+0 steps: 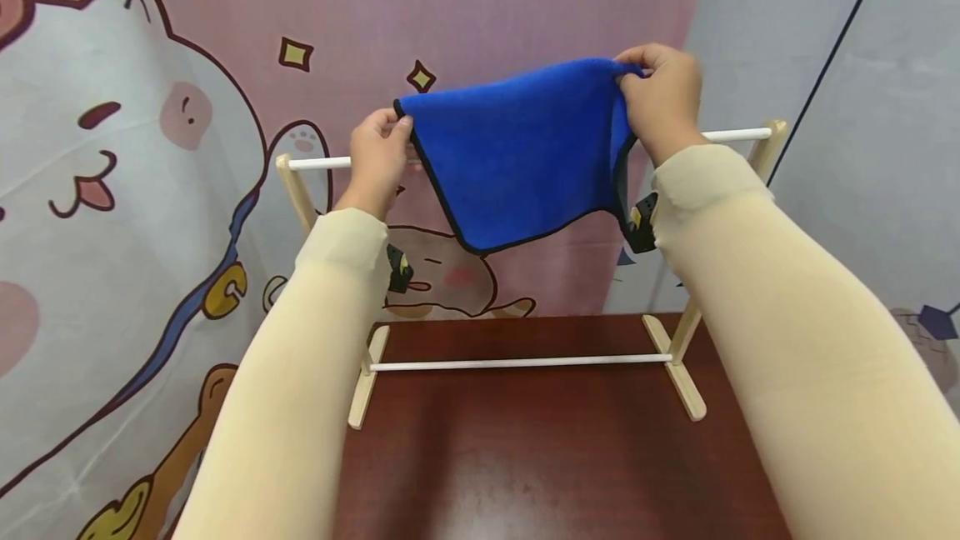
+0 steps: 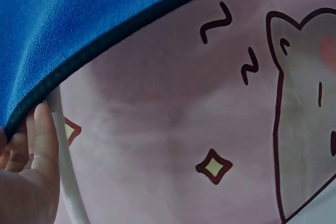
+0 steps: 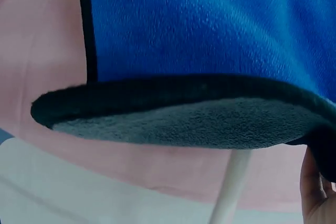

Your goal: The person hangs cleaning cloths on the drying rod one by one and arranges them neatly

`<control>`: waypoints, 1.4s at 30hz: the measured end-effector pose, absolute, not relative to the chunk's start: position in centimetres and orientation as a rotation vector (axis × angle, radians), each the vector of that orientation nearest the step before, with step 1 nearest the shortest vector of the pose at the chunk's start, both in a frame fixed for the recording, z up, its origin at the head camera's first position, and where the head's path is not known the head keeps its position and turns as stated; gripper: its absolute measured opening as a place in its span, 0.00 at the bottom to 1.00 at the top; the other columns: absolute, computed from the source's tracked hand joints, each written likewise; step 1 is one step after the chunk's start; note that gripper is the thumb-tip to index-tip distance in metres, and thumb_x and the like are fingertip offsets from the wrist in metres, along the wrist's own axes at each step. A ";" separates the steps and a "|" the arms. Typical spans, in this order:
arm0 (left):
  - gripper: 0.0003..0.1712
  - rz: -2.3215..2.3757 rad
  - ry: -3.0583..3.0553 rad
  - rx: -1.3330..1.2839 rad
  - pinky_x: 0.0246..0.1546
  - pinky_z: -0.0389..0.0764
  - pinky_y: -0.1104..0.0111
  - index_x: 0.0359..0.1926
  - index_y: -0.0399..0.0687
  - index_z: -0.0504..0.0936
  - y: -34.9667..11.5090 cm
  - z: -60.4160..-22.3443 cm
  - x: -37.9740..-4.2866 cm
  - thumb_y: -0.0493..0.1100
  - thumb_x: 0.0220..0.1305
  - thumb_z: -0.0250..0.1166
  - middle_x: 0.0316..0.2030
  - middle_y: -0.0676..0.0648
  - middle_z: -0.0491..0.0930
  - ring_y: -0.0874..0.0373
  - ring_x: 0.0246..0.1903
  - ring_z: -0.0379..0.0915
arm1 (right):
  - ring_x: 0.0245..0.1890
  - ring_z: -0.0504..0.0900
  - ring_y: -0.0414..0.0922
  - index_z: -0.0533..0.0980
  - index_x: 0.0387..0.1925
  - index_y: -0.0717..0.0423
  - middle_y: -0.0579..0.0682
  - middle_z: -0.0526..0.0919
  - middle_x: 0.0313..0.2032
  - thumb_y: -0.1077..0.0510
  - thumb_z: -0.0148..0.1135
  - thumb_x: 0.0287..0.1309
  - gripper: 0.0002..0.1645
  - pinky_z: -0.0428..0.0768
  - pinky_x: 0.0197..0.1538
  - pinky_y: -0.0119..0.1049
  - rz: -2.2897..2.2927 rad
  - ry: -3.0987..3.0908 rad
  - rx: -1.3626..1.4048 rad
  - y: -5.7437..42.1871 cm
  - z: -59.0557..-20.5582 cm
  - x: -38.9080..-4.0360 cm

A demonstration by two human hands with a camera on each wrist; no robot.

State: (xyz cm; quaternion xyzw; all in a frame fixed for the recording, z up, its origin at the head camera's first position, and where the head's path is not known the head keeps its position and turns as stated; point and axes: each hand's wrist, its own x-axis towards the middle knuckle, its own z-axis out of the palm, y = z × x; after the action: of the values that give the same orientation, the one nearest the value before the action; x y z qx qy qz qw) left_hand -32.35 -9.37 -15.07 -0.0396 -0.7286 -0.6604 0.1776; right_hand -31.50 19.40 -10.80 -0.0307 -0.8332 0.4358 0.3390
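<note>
A blue plush towel (image 1: 517, 152) with dark edging hangs between both hands, level with the top white rod (image 1: 321, 163) of a drying rack and overlapping it in the head view. My left hand (image 1: 377, 155) pinches its upper left corner between thumb and fingers. At the upper right corner, higher up, my right hand (image 1: 663, 94) grips a bunched bit of the cloth. The right wrist view shows the towel's grey underside (image 3: 173, 127) curling at the lower edge, with the rod (image 3: 232, 182) behind it. Left fingers (image 2: 44, 135) lie close to the rod in the left wrist view.
The rack has wooden side posts (image 1: 768, 148), a lower white rod (image 1: 517, 363) and wooden feet (image 1: 675, 369) on a dark red-brown table (image 1: 555, 457). Behind it hangs a pink and white cartoon curtain (image 1: 525, 7). Small black devices (image 1: 399, 269) sit at both wrists.
</note>
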 end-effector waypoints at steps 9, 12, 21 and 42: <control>0.15 -1.910 -2.099 -0.029 0.27 0.81 0.72 0.53 0.45 0.78 -9.5 -15.4 -32.2 0.46 0.73 0.54 0.37 0.47 0.79 0.59 0.26 0.77 | 0.53 0.74 0.45 0.80 0.55 0.53 0.50 0.80 0.55 0.59 0.55 0.65 0.19 0.72 0.57 0.34 0.966 -2.332 -0.006 20.1 -12.0 -31.3; 0.15 -1.935 -2.079 -0.027 0.23 0.79 0.74 0.52 0.43 0.79 -9.5 -15.4 -31.9 0.45 0.72 0.55 0.33 0.47 0.78 0.60 0.23 0.74 | 0.59 0.73 0.49 0.78 0.58 0.53 0.53 0.78 0.58 0.59 0.53 0.67 0.20 0.70 0.63 0.42 0.901 -2.412 0.021 20.3 -12.2 -31.0; 0.13 -1.984 -2.056 -0.001 0.23 0.81 0.72 0.51 0.41 0.80 -9.4 -15.5 -31.5 0.43 0.72 0.56 0.27 0.48 0.76 0.62 0.18 0.73 | 0.56 0.75 0.56 0.78 0.57 0.57 0.60 0.80 0.54 0.58 0.55 0.67 0.19 0.71 0.60 0.49 0.749 -2.567 0.123 20.9 -13.0 -30.6; 0.13 -1.991 -2.042 0.033 0.20 0.80 0.72 0.49 0.39 0.79 -9.4 -16.2 -31.7 0.42 0.71 0.57 0.24 0.48 0.78 0.62 0.17 0.75 | 0.50 0.76 0.54 0.81 0.48 0.63 0.61 0.80 0.47 0.57 0.58 0.64 0.16 0.72 0.55 0.45 0.815 -2.239 0.109 22.5 -17.3 -29.1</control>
State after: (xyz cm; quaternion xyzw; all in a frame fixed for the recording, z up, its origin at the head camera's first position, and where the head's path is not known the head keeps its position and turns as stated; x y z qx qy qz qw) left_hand -31.72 -9.42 -16.19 0.0116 -0.7084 -0.6908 0.1441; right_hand -29.11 22.54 -17.35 0.0426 -0.8724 0.3175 0.3691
